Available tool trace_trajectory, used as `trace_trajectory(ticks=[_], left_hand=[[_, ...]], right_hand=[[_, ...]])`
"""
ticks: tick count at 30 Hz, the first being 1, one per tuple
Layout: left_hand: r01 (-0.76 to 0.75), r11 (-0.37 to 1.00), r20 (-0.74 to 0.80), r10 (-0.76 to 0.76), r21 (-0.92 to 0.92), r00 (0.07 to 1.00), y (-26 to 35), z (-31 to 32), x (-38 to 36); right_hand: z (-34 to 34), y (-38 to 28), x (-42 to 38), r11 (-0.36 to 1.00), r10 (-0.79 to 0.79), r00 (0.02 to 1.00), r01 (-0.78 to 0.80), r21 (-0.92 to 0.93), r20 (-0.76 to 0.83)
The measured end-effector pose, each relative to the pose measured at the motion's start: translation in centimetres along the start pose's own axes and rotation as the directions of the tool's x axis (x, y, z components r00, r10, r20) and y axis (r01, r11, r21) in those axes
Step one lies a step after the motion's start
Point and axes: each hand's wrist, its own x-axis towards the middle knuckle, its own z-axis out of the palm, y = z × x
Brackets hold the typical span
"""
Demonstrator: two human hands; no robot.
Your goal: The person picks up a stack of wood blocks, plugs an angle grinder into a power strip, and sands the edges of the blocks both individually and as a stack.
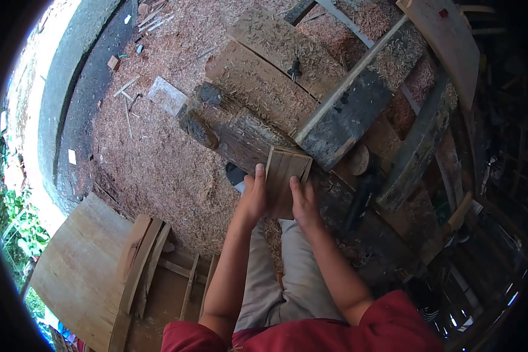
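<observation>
Between my two hands is a stack of short wooden boards (286,176), held at lap height above my legs. My left hand (254,196) grips its left side, thumb up along the edge. On the opposite side my right hand (303,202) presses in the same way, with its thumb on the near face. The fingers under the stack are hidden. Just past the boards lies a rough dark timber (246,138), and a thick beam (349,111) with a grey side slants up to the right.
Wood shavings (152,176) cover the ground. Wide planks (264,82) strewn with shavings lie ahead, a small dark tool (294,70) on them. A plywood panel (79,270) and upright board pieces (141,264) stand at lower left. A black cylindrical object (364,196) sits to the right.
</observation>
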Motion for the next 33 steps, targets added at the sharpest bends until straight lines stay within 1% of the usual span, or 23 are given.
trace_trajectory(ticks=[2,5,6,8,9,11,12,13,14,15,17,20,22,23,25,26,28,29,32,33], left_hand=[[-0.042,0.986,-0.059,0.052,0.163,0.997,1.8,1.7,-1.9],[-0.21,0.955,-0.144,0.243,0.211,0.959,0.3,2.4,-3.4],[-0.259,0.938,-0.173,0.302,0.233,0.938,-0.1,2.4,-3.9],[-0.454,0.864,-0.186,0.493,0.216,0.85,-1.1,2.2,-4.5],[-0.543,0.813,-0.196,0.579,0.212,0.791,-1.4,2.0,-4.7],[-0.652,0.731,-0.189,0.683,0.202,0.706,-1.5,1.3,-4.7],[-0.705,0.681,-0.184,0.732,0.195,0.656,-1.3,0.9,-4.6],[-0.733,0.646,-0.158,0.763,0.216,0.626,-0.6,0.4,-4.5],[-0.76,0.606,-0.132,0.794,0.235,0.593,0.3,-0.2,-4.3],[-0.785,0.566,-0.104,0.822,0.253,0.559,0.9,-0.8,-3.9],[-0.839,0.489,-0.032,0.868,0.24,0.496,1.4,-1.8,-2.3],[-0.893,0.392,0.05,0.91,0.222,0.412,1.6,-2.3,-0.4],[-0.921,0.317,0.112,0.931,0.228,0.349,1.4,-2.6,1.1],[-0.92,0.335,0.15,0.918,0.204,0.368,1.3,-2.7,1.9],[-0.912,0.377,0.227,0.885,0.162,0.406,1.9,-3.1,2.3],[-0.905,0.421,0.212,0.88,0.066,0.425,2.0,-2.8,2.0],[-0.863,0.487,0.188,0.868,-0.135,0.46,2.4,-1.9,1.1],[-0.844,0.51,0.197,0.855,-0.162,0.479,2.5,-1.9,0.4],[-0.82,0.561,0.137,0.826,-0.108,0.547,3.7,-1.2,-2.0],[-0.83,0.546,0.142,0.835,-0.111,0.531,3.8,-1.1,-2.1]], right_hand=[[0.6,-1.9,-0.4,1.0,-0.008,1.0,0.008,-0.009,-0.021],[0.0,-2.1,-0.7,0.997,0.076,0.995,-0.077,0.019,0.061],[0.0,-1.9,-1.2,0.999,0.028,0.998,-0.029,0.017,0.063],[0.0,-1.4,-1.8,0.998,-0.069,0.995,0.068,0.017,0.074],[0.0,-1.9,-2.0,0.994,-0.061,0.99,0.049,0.094,0.13],[-0.6,-3.4,-2.7,0.969,-0.057,0.969,-0.003,0.245,0.239],[-1.3,-2.5,-2.5,0.986,-0.101,0.946,0.053,0.161,0.308],[-1.9,-1.7,-1.8,0.99,-0.14,0.916,0.119,0.079,0.377],[-2.4,-1.0,-1.2,0.973,-0.216,0.882,0.228,0.021,0.418],[-2.7,-1.2,-0.5,0.94,-0.29,0.842,0.339,-0.028,0.456],[-2.3,-4.4,1.4,0.797,-0.494,0.72,0.599,-0.078,0.487],[-1.8,-5.8,2.4,0.771,-0.594,0.672,0.632,0.075,0.443],[-2.2,-5.4,3.2,0.71,-0.624,0.644,0.704,-0.024,0.443],[-2.5,-5.0,3.6,0.675,-0.637,0.627,0.735,-0.067,0.448],[-2.9,-3.8,4.3,0.686,-0.607,0.66,0.716,-0.127,0.443],[-2.8,-3.2,4.6,0.687,-0.594,0.674,0.709,-0.158,0.439],[-2.6,-2.3,4.7,0.69,-0.597,0.669,0.71,-0.14,0.443],[-2.8,-1.8,4.4,0.696,-0.593,0.672,0.704,-0.137,0.443],[-3.0,-2.2,3.8,0.722,-0.57,0.681,0.682,-0.116,0.459],[-3.2,-2.7,3.6,0.727,-0.537,0.692,0.67,-0.151,0.482]])
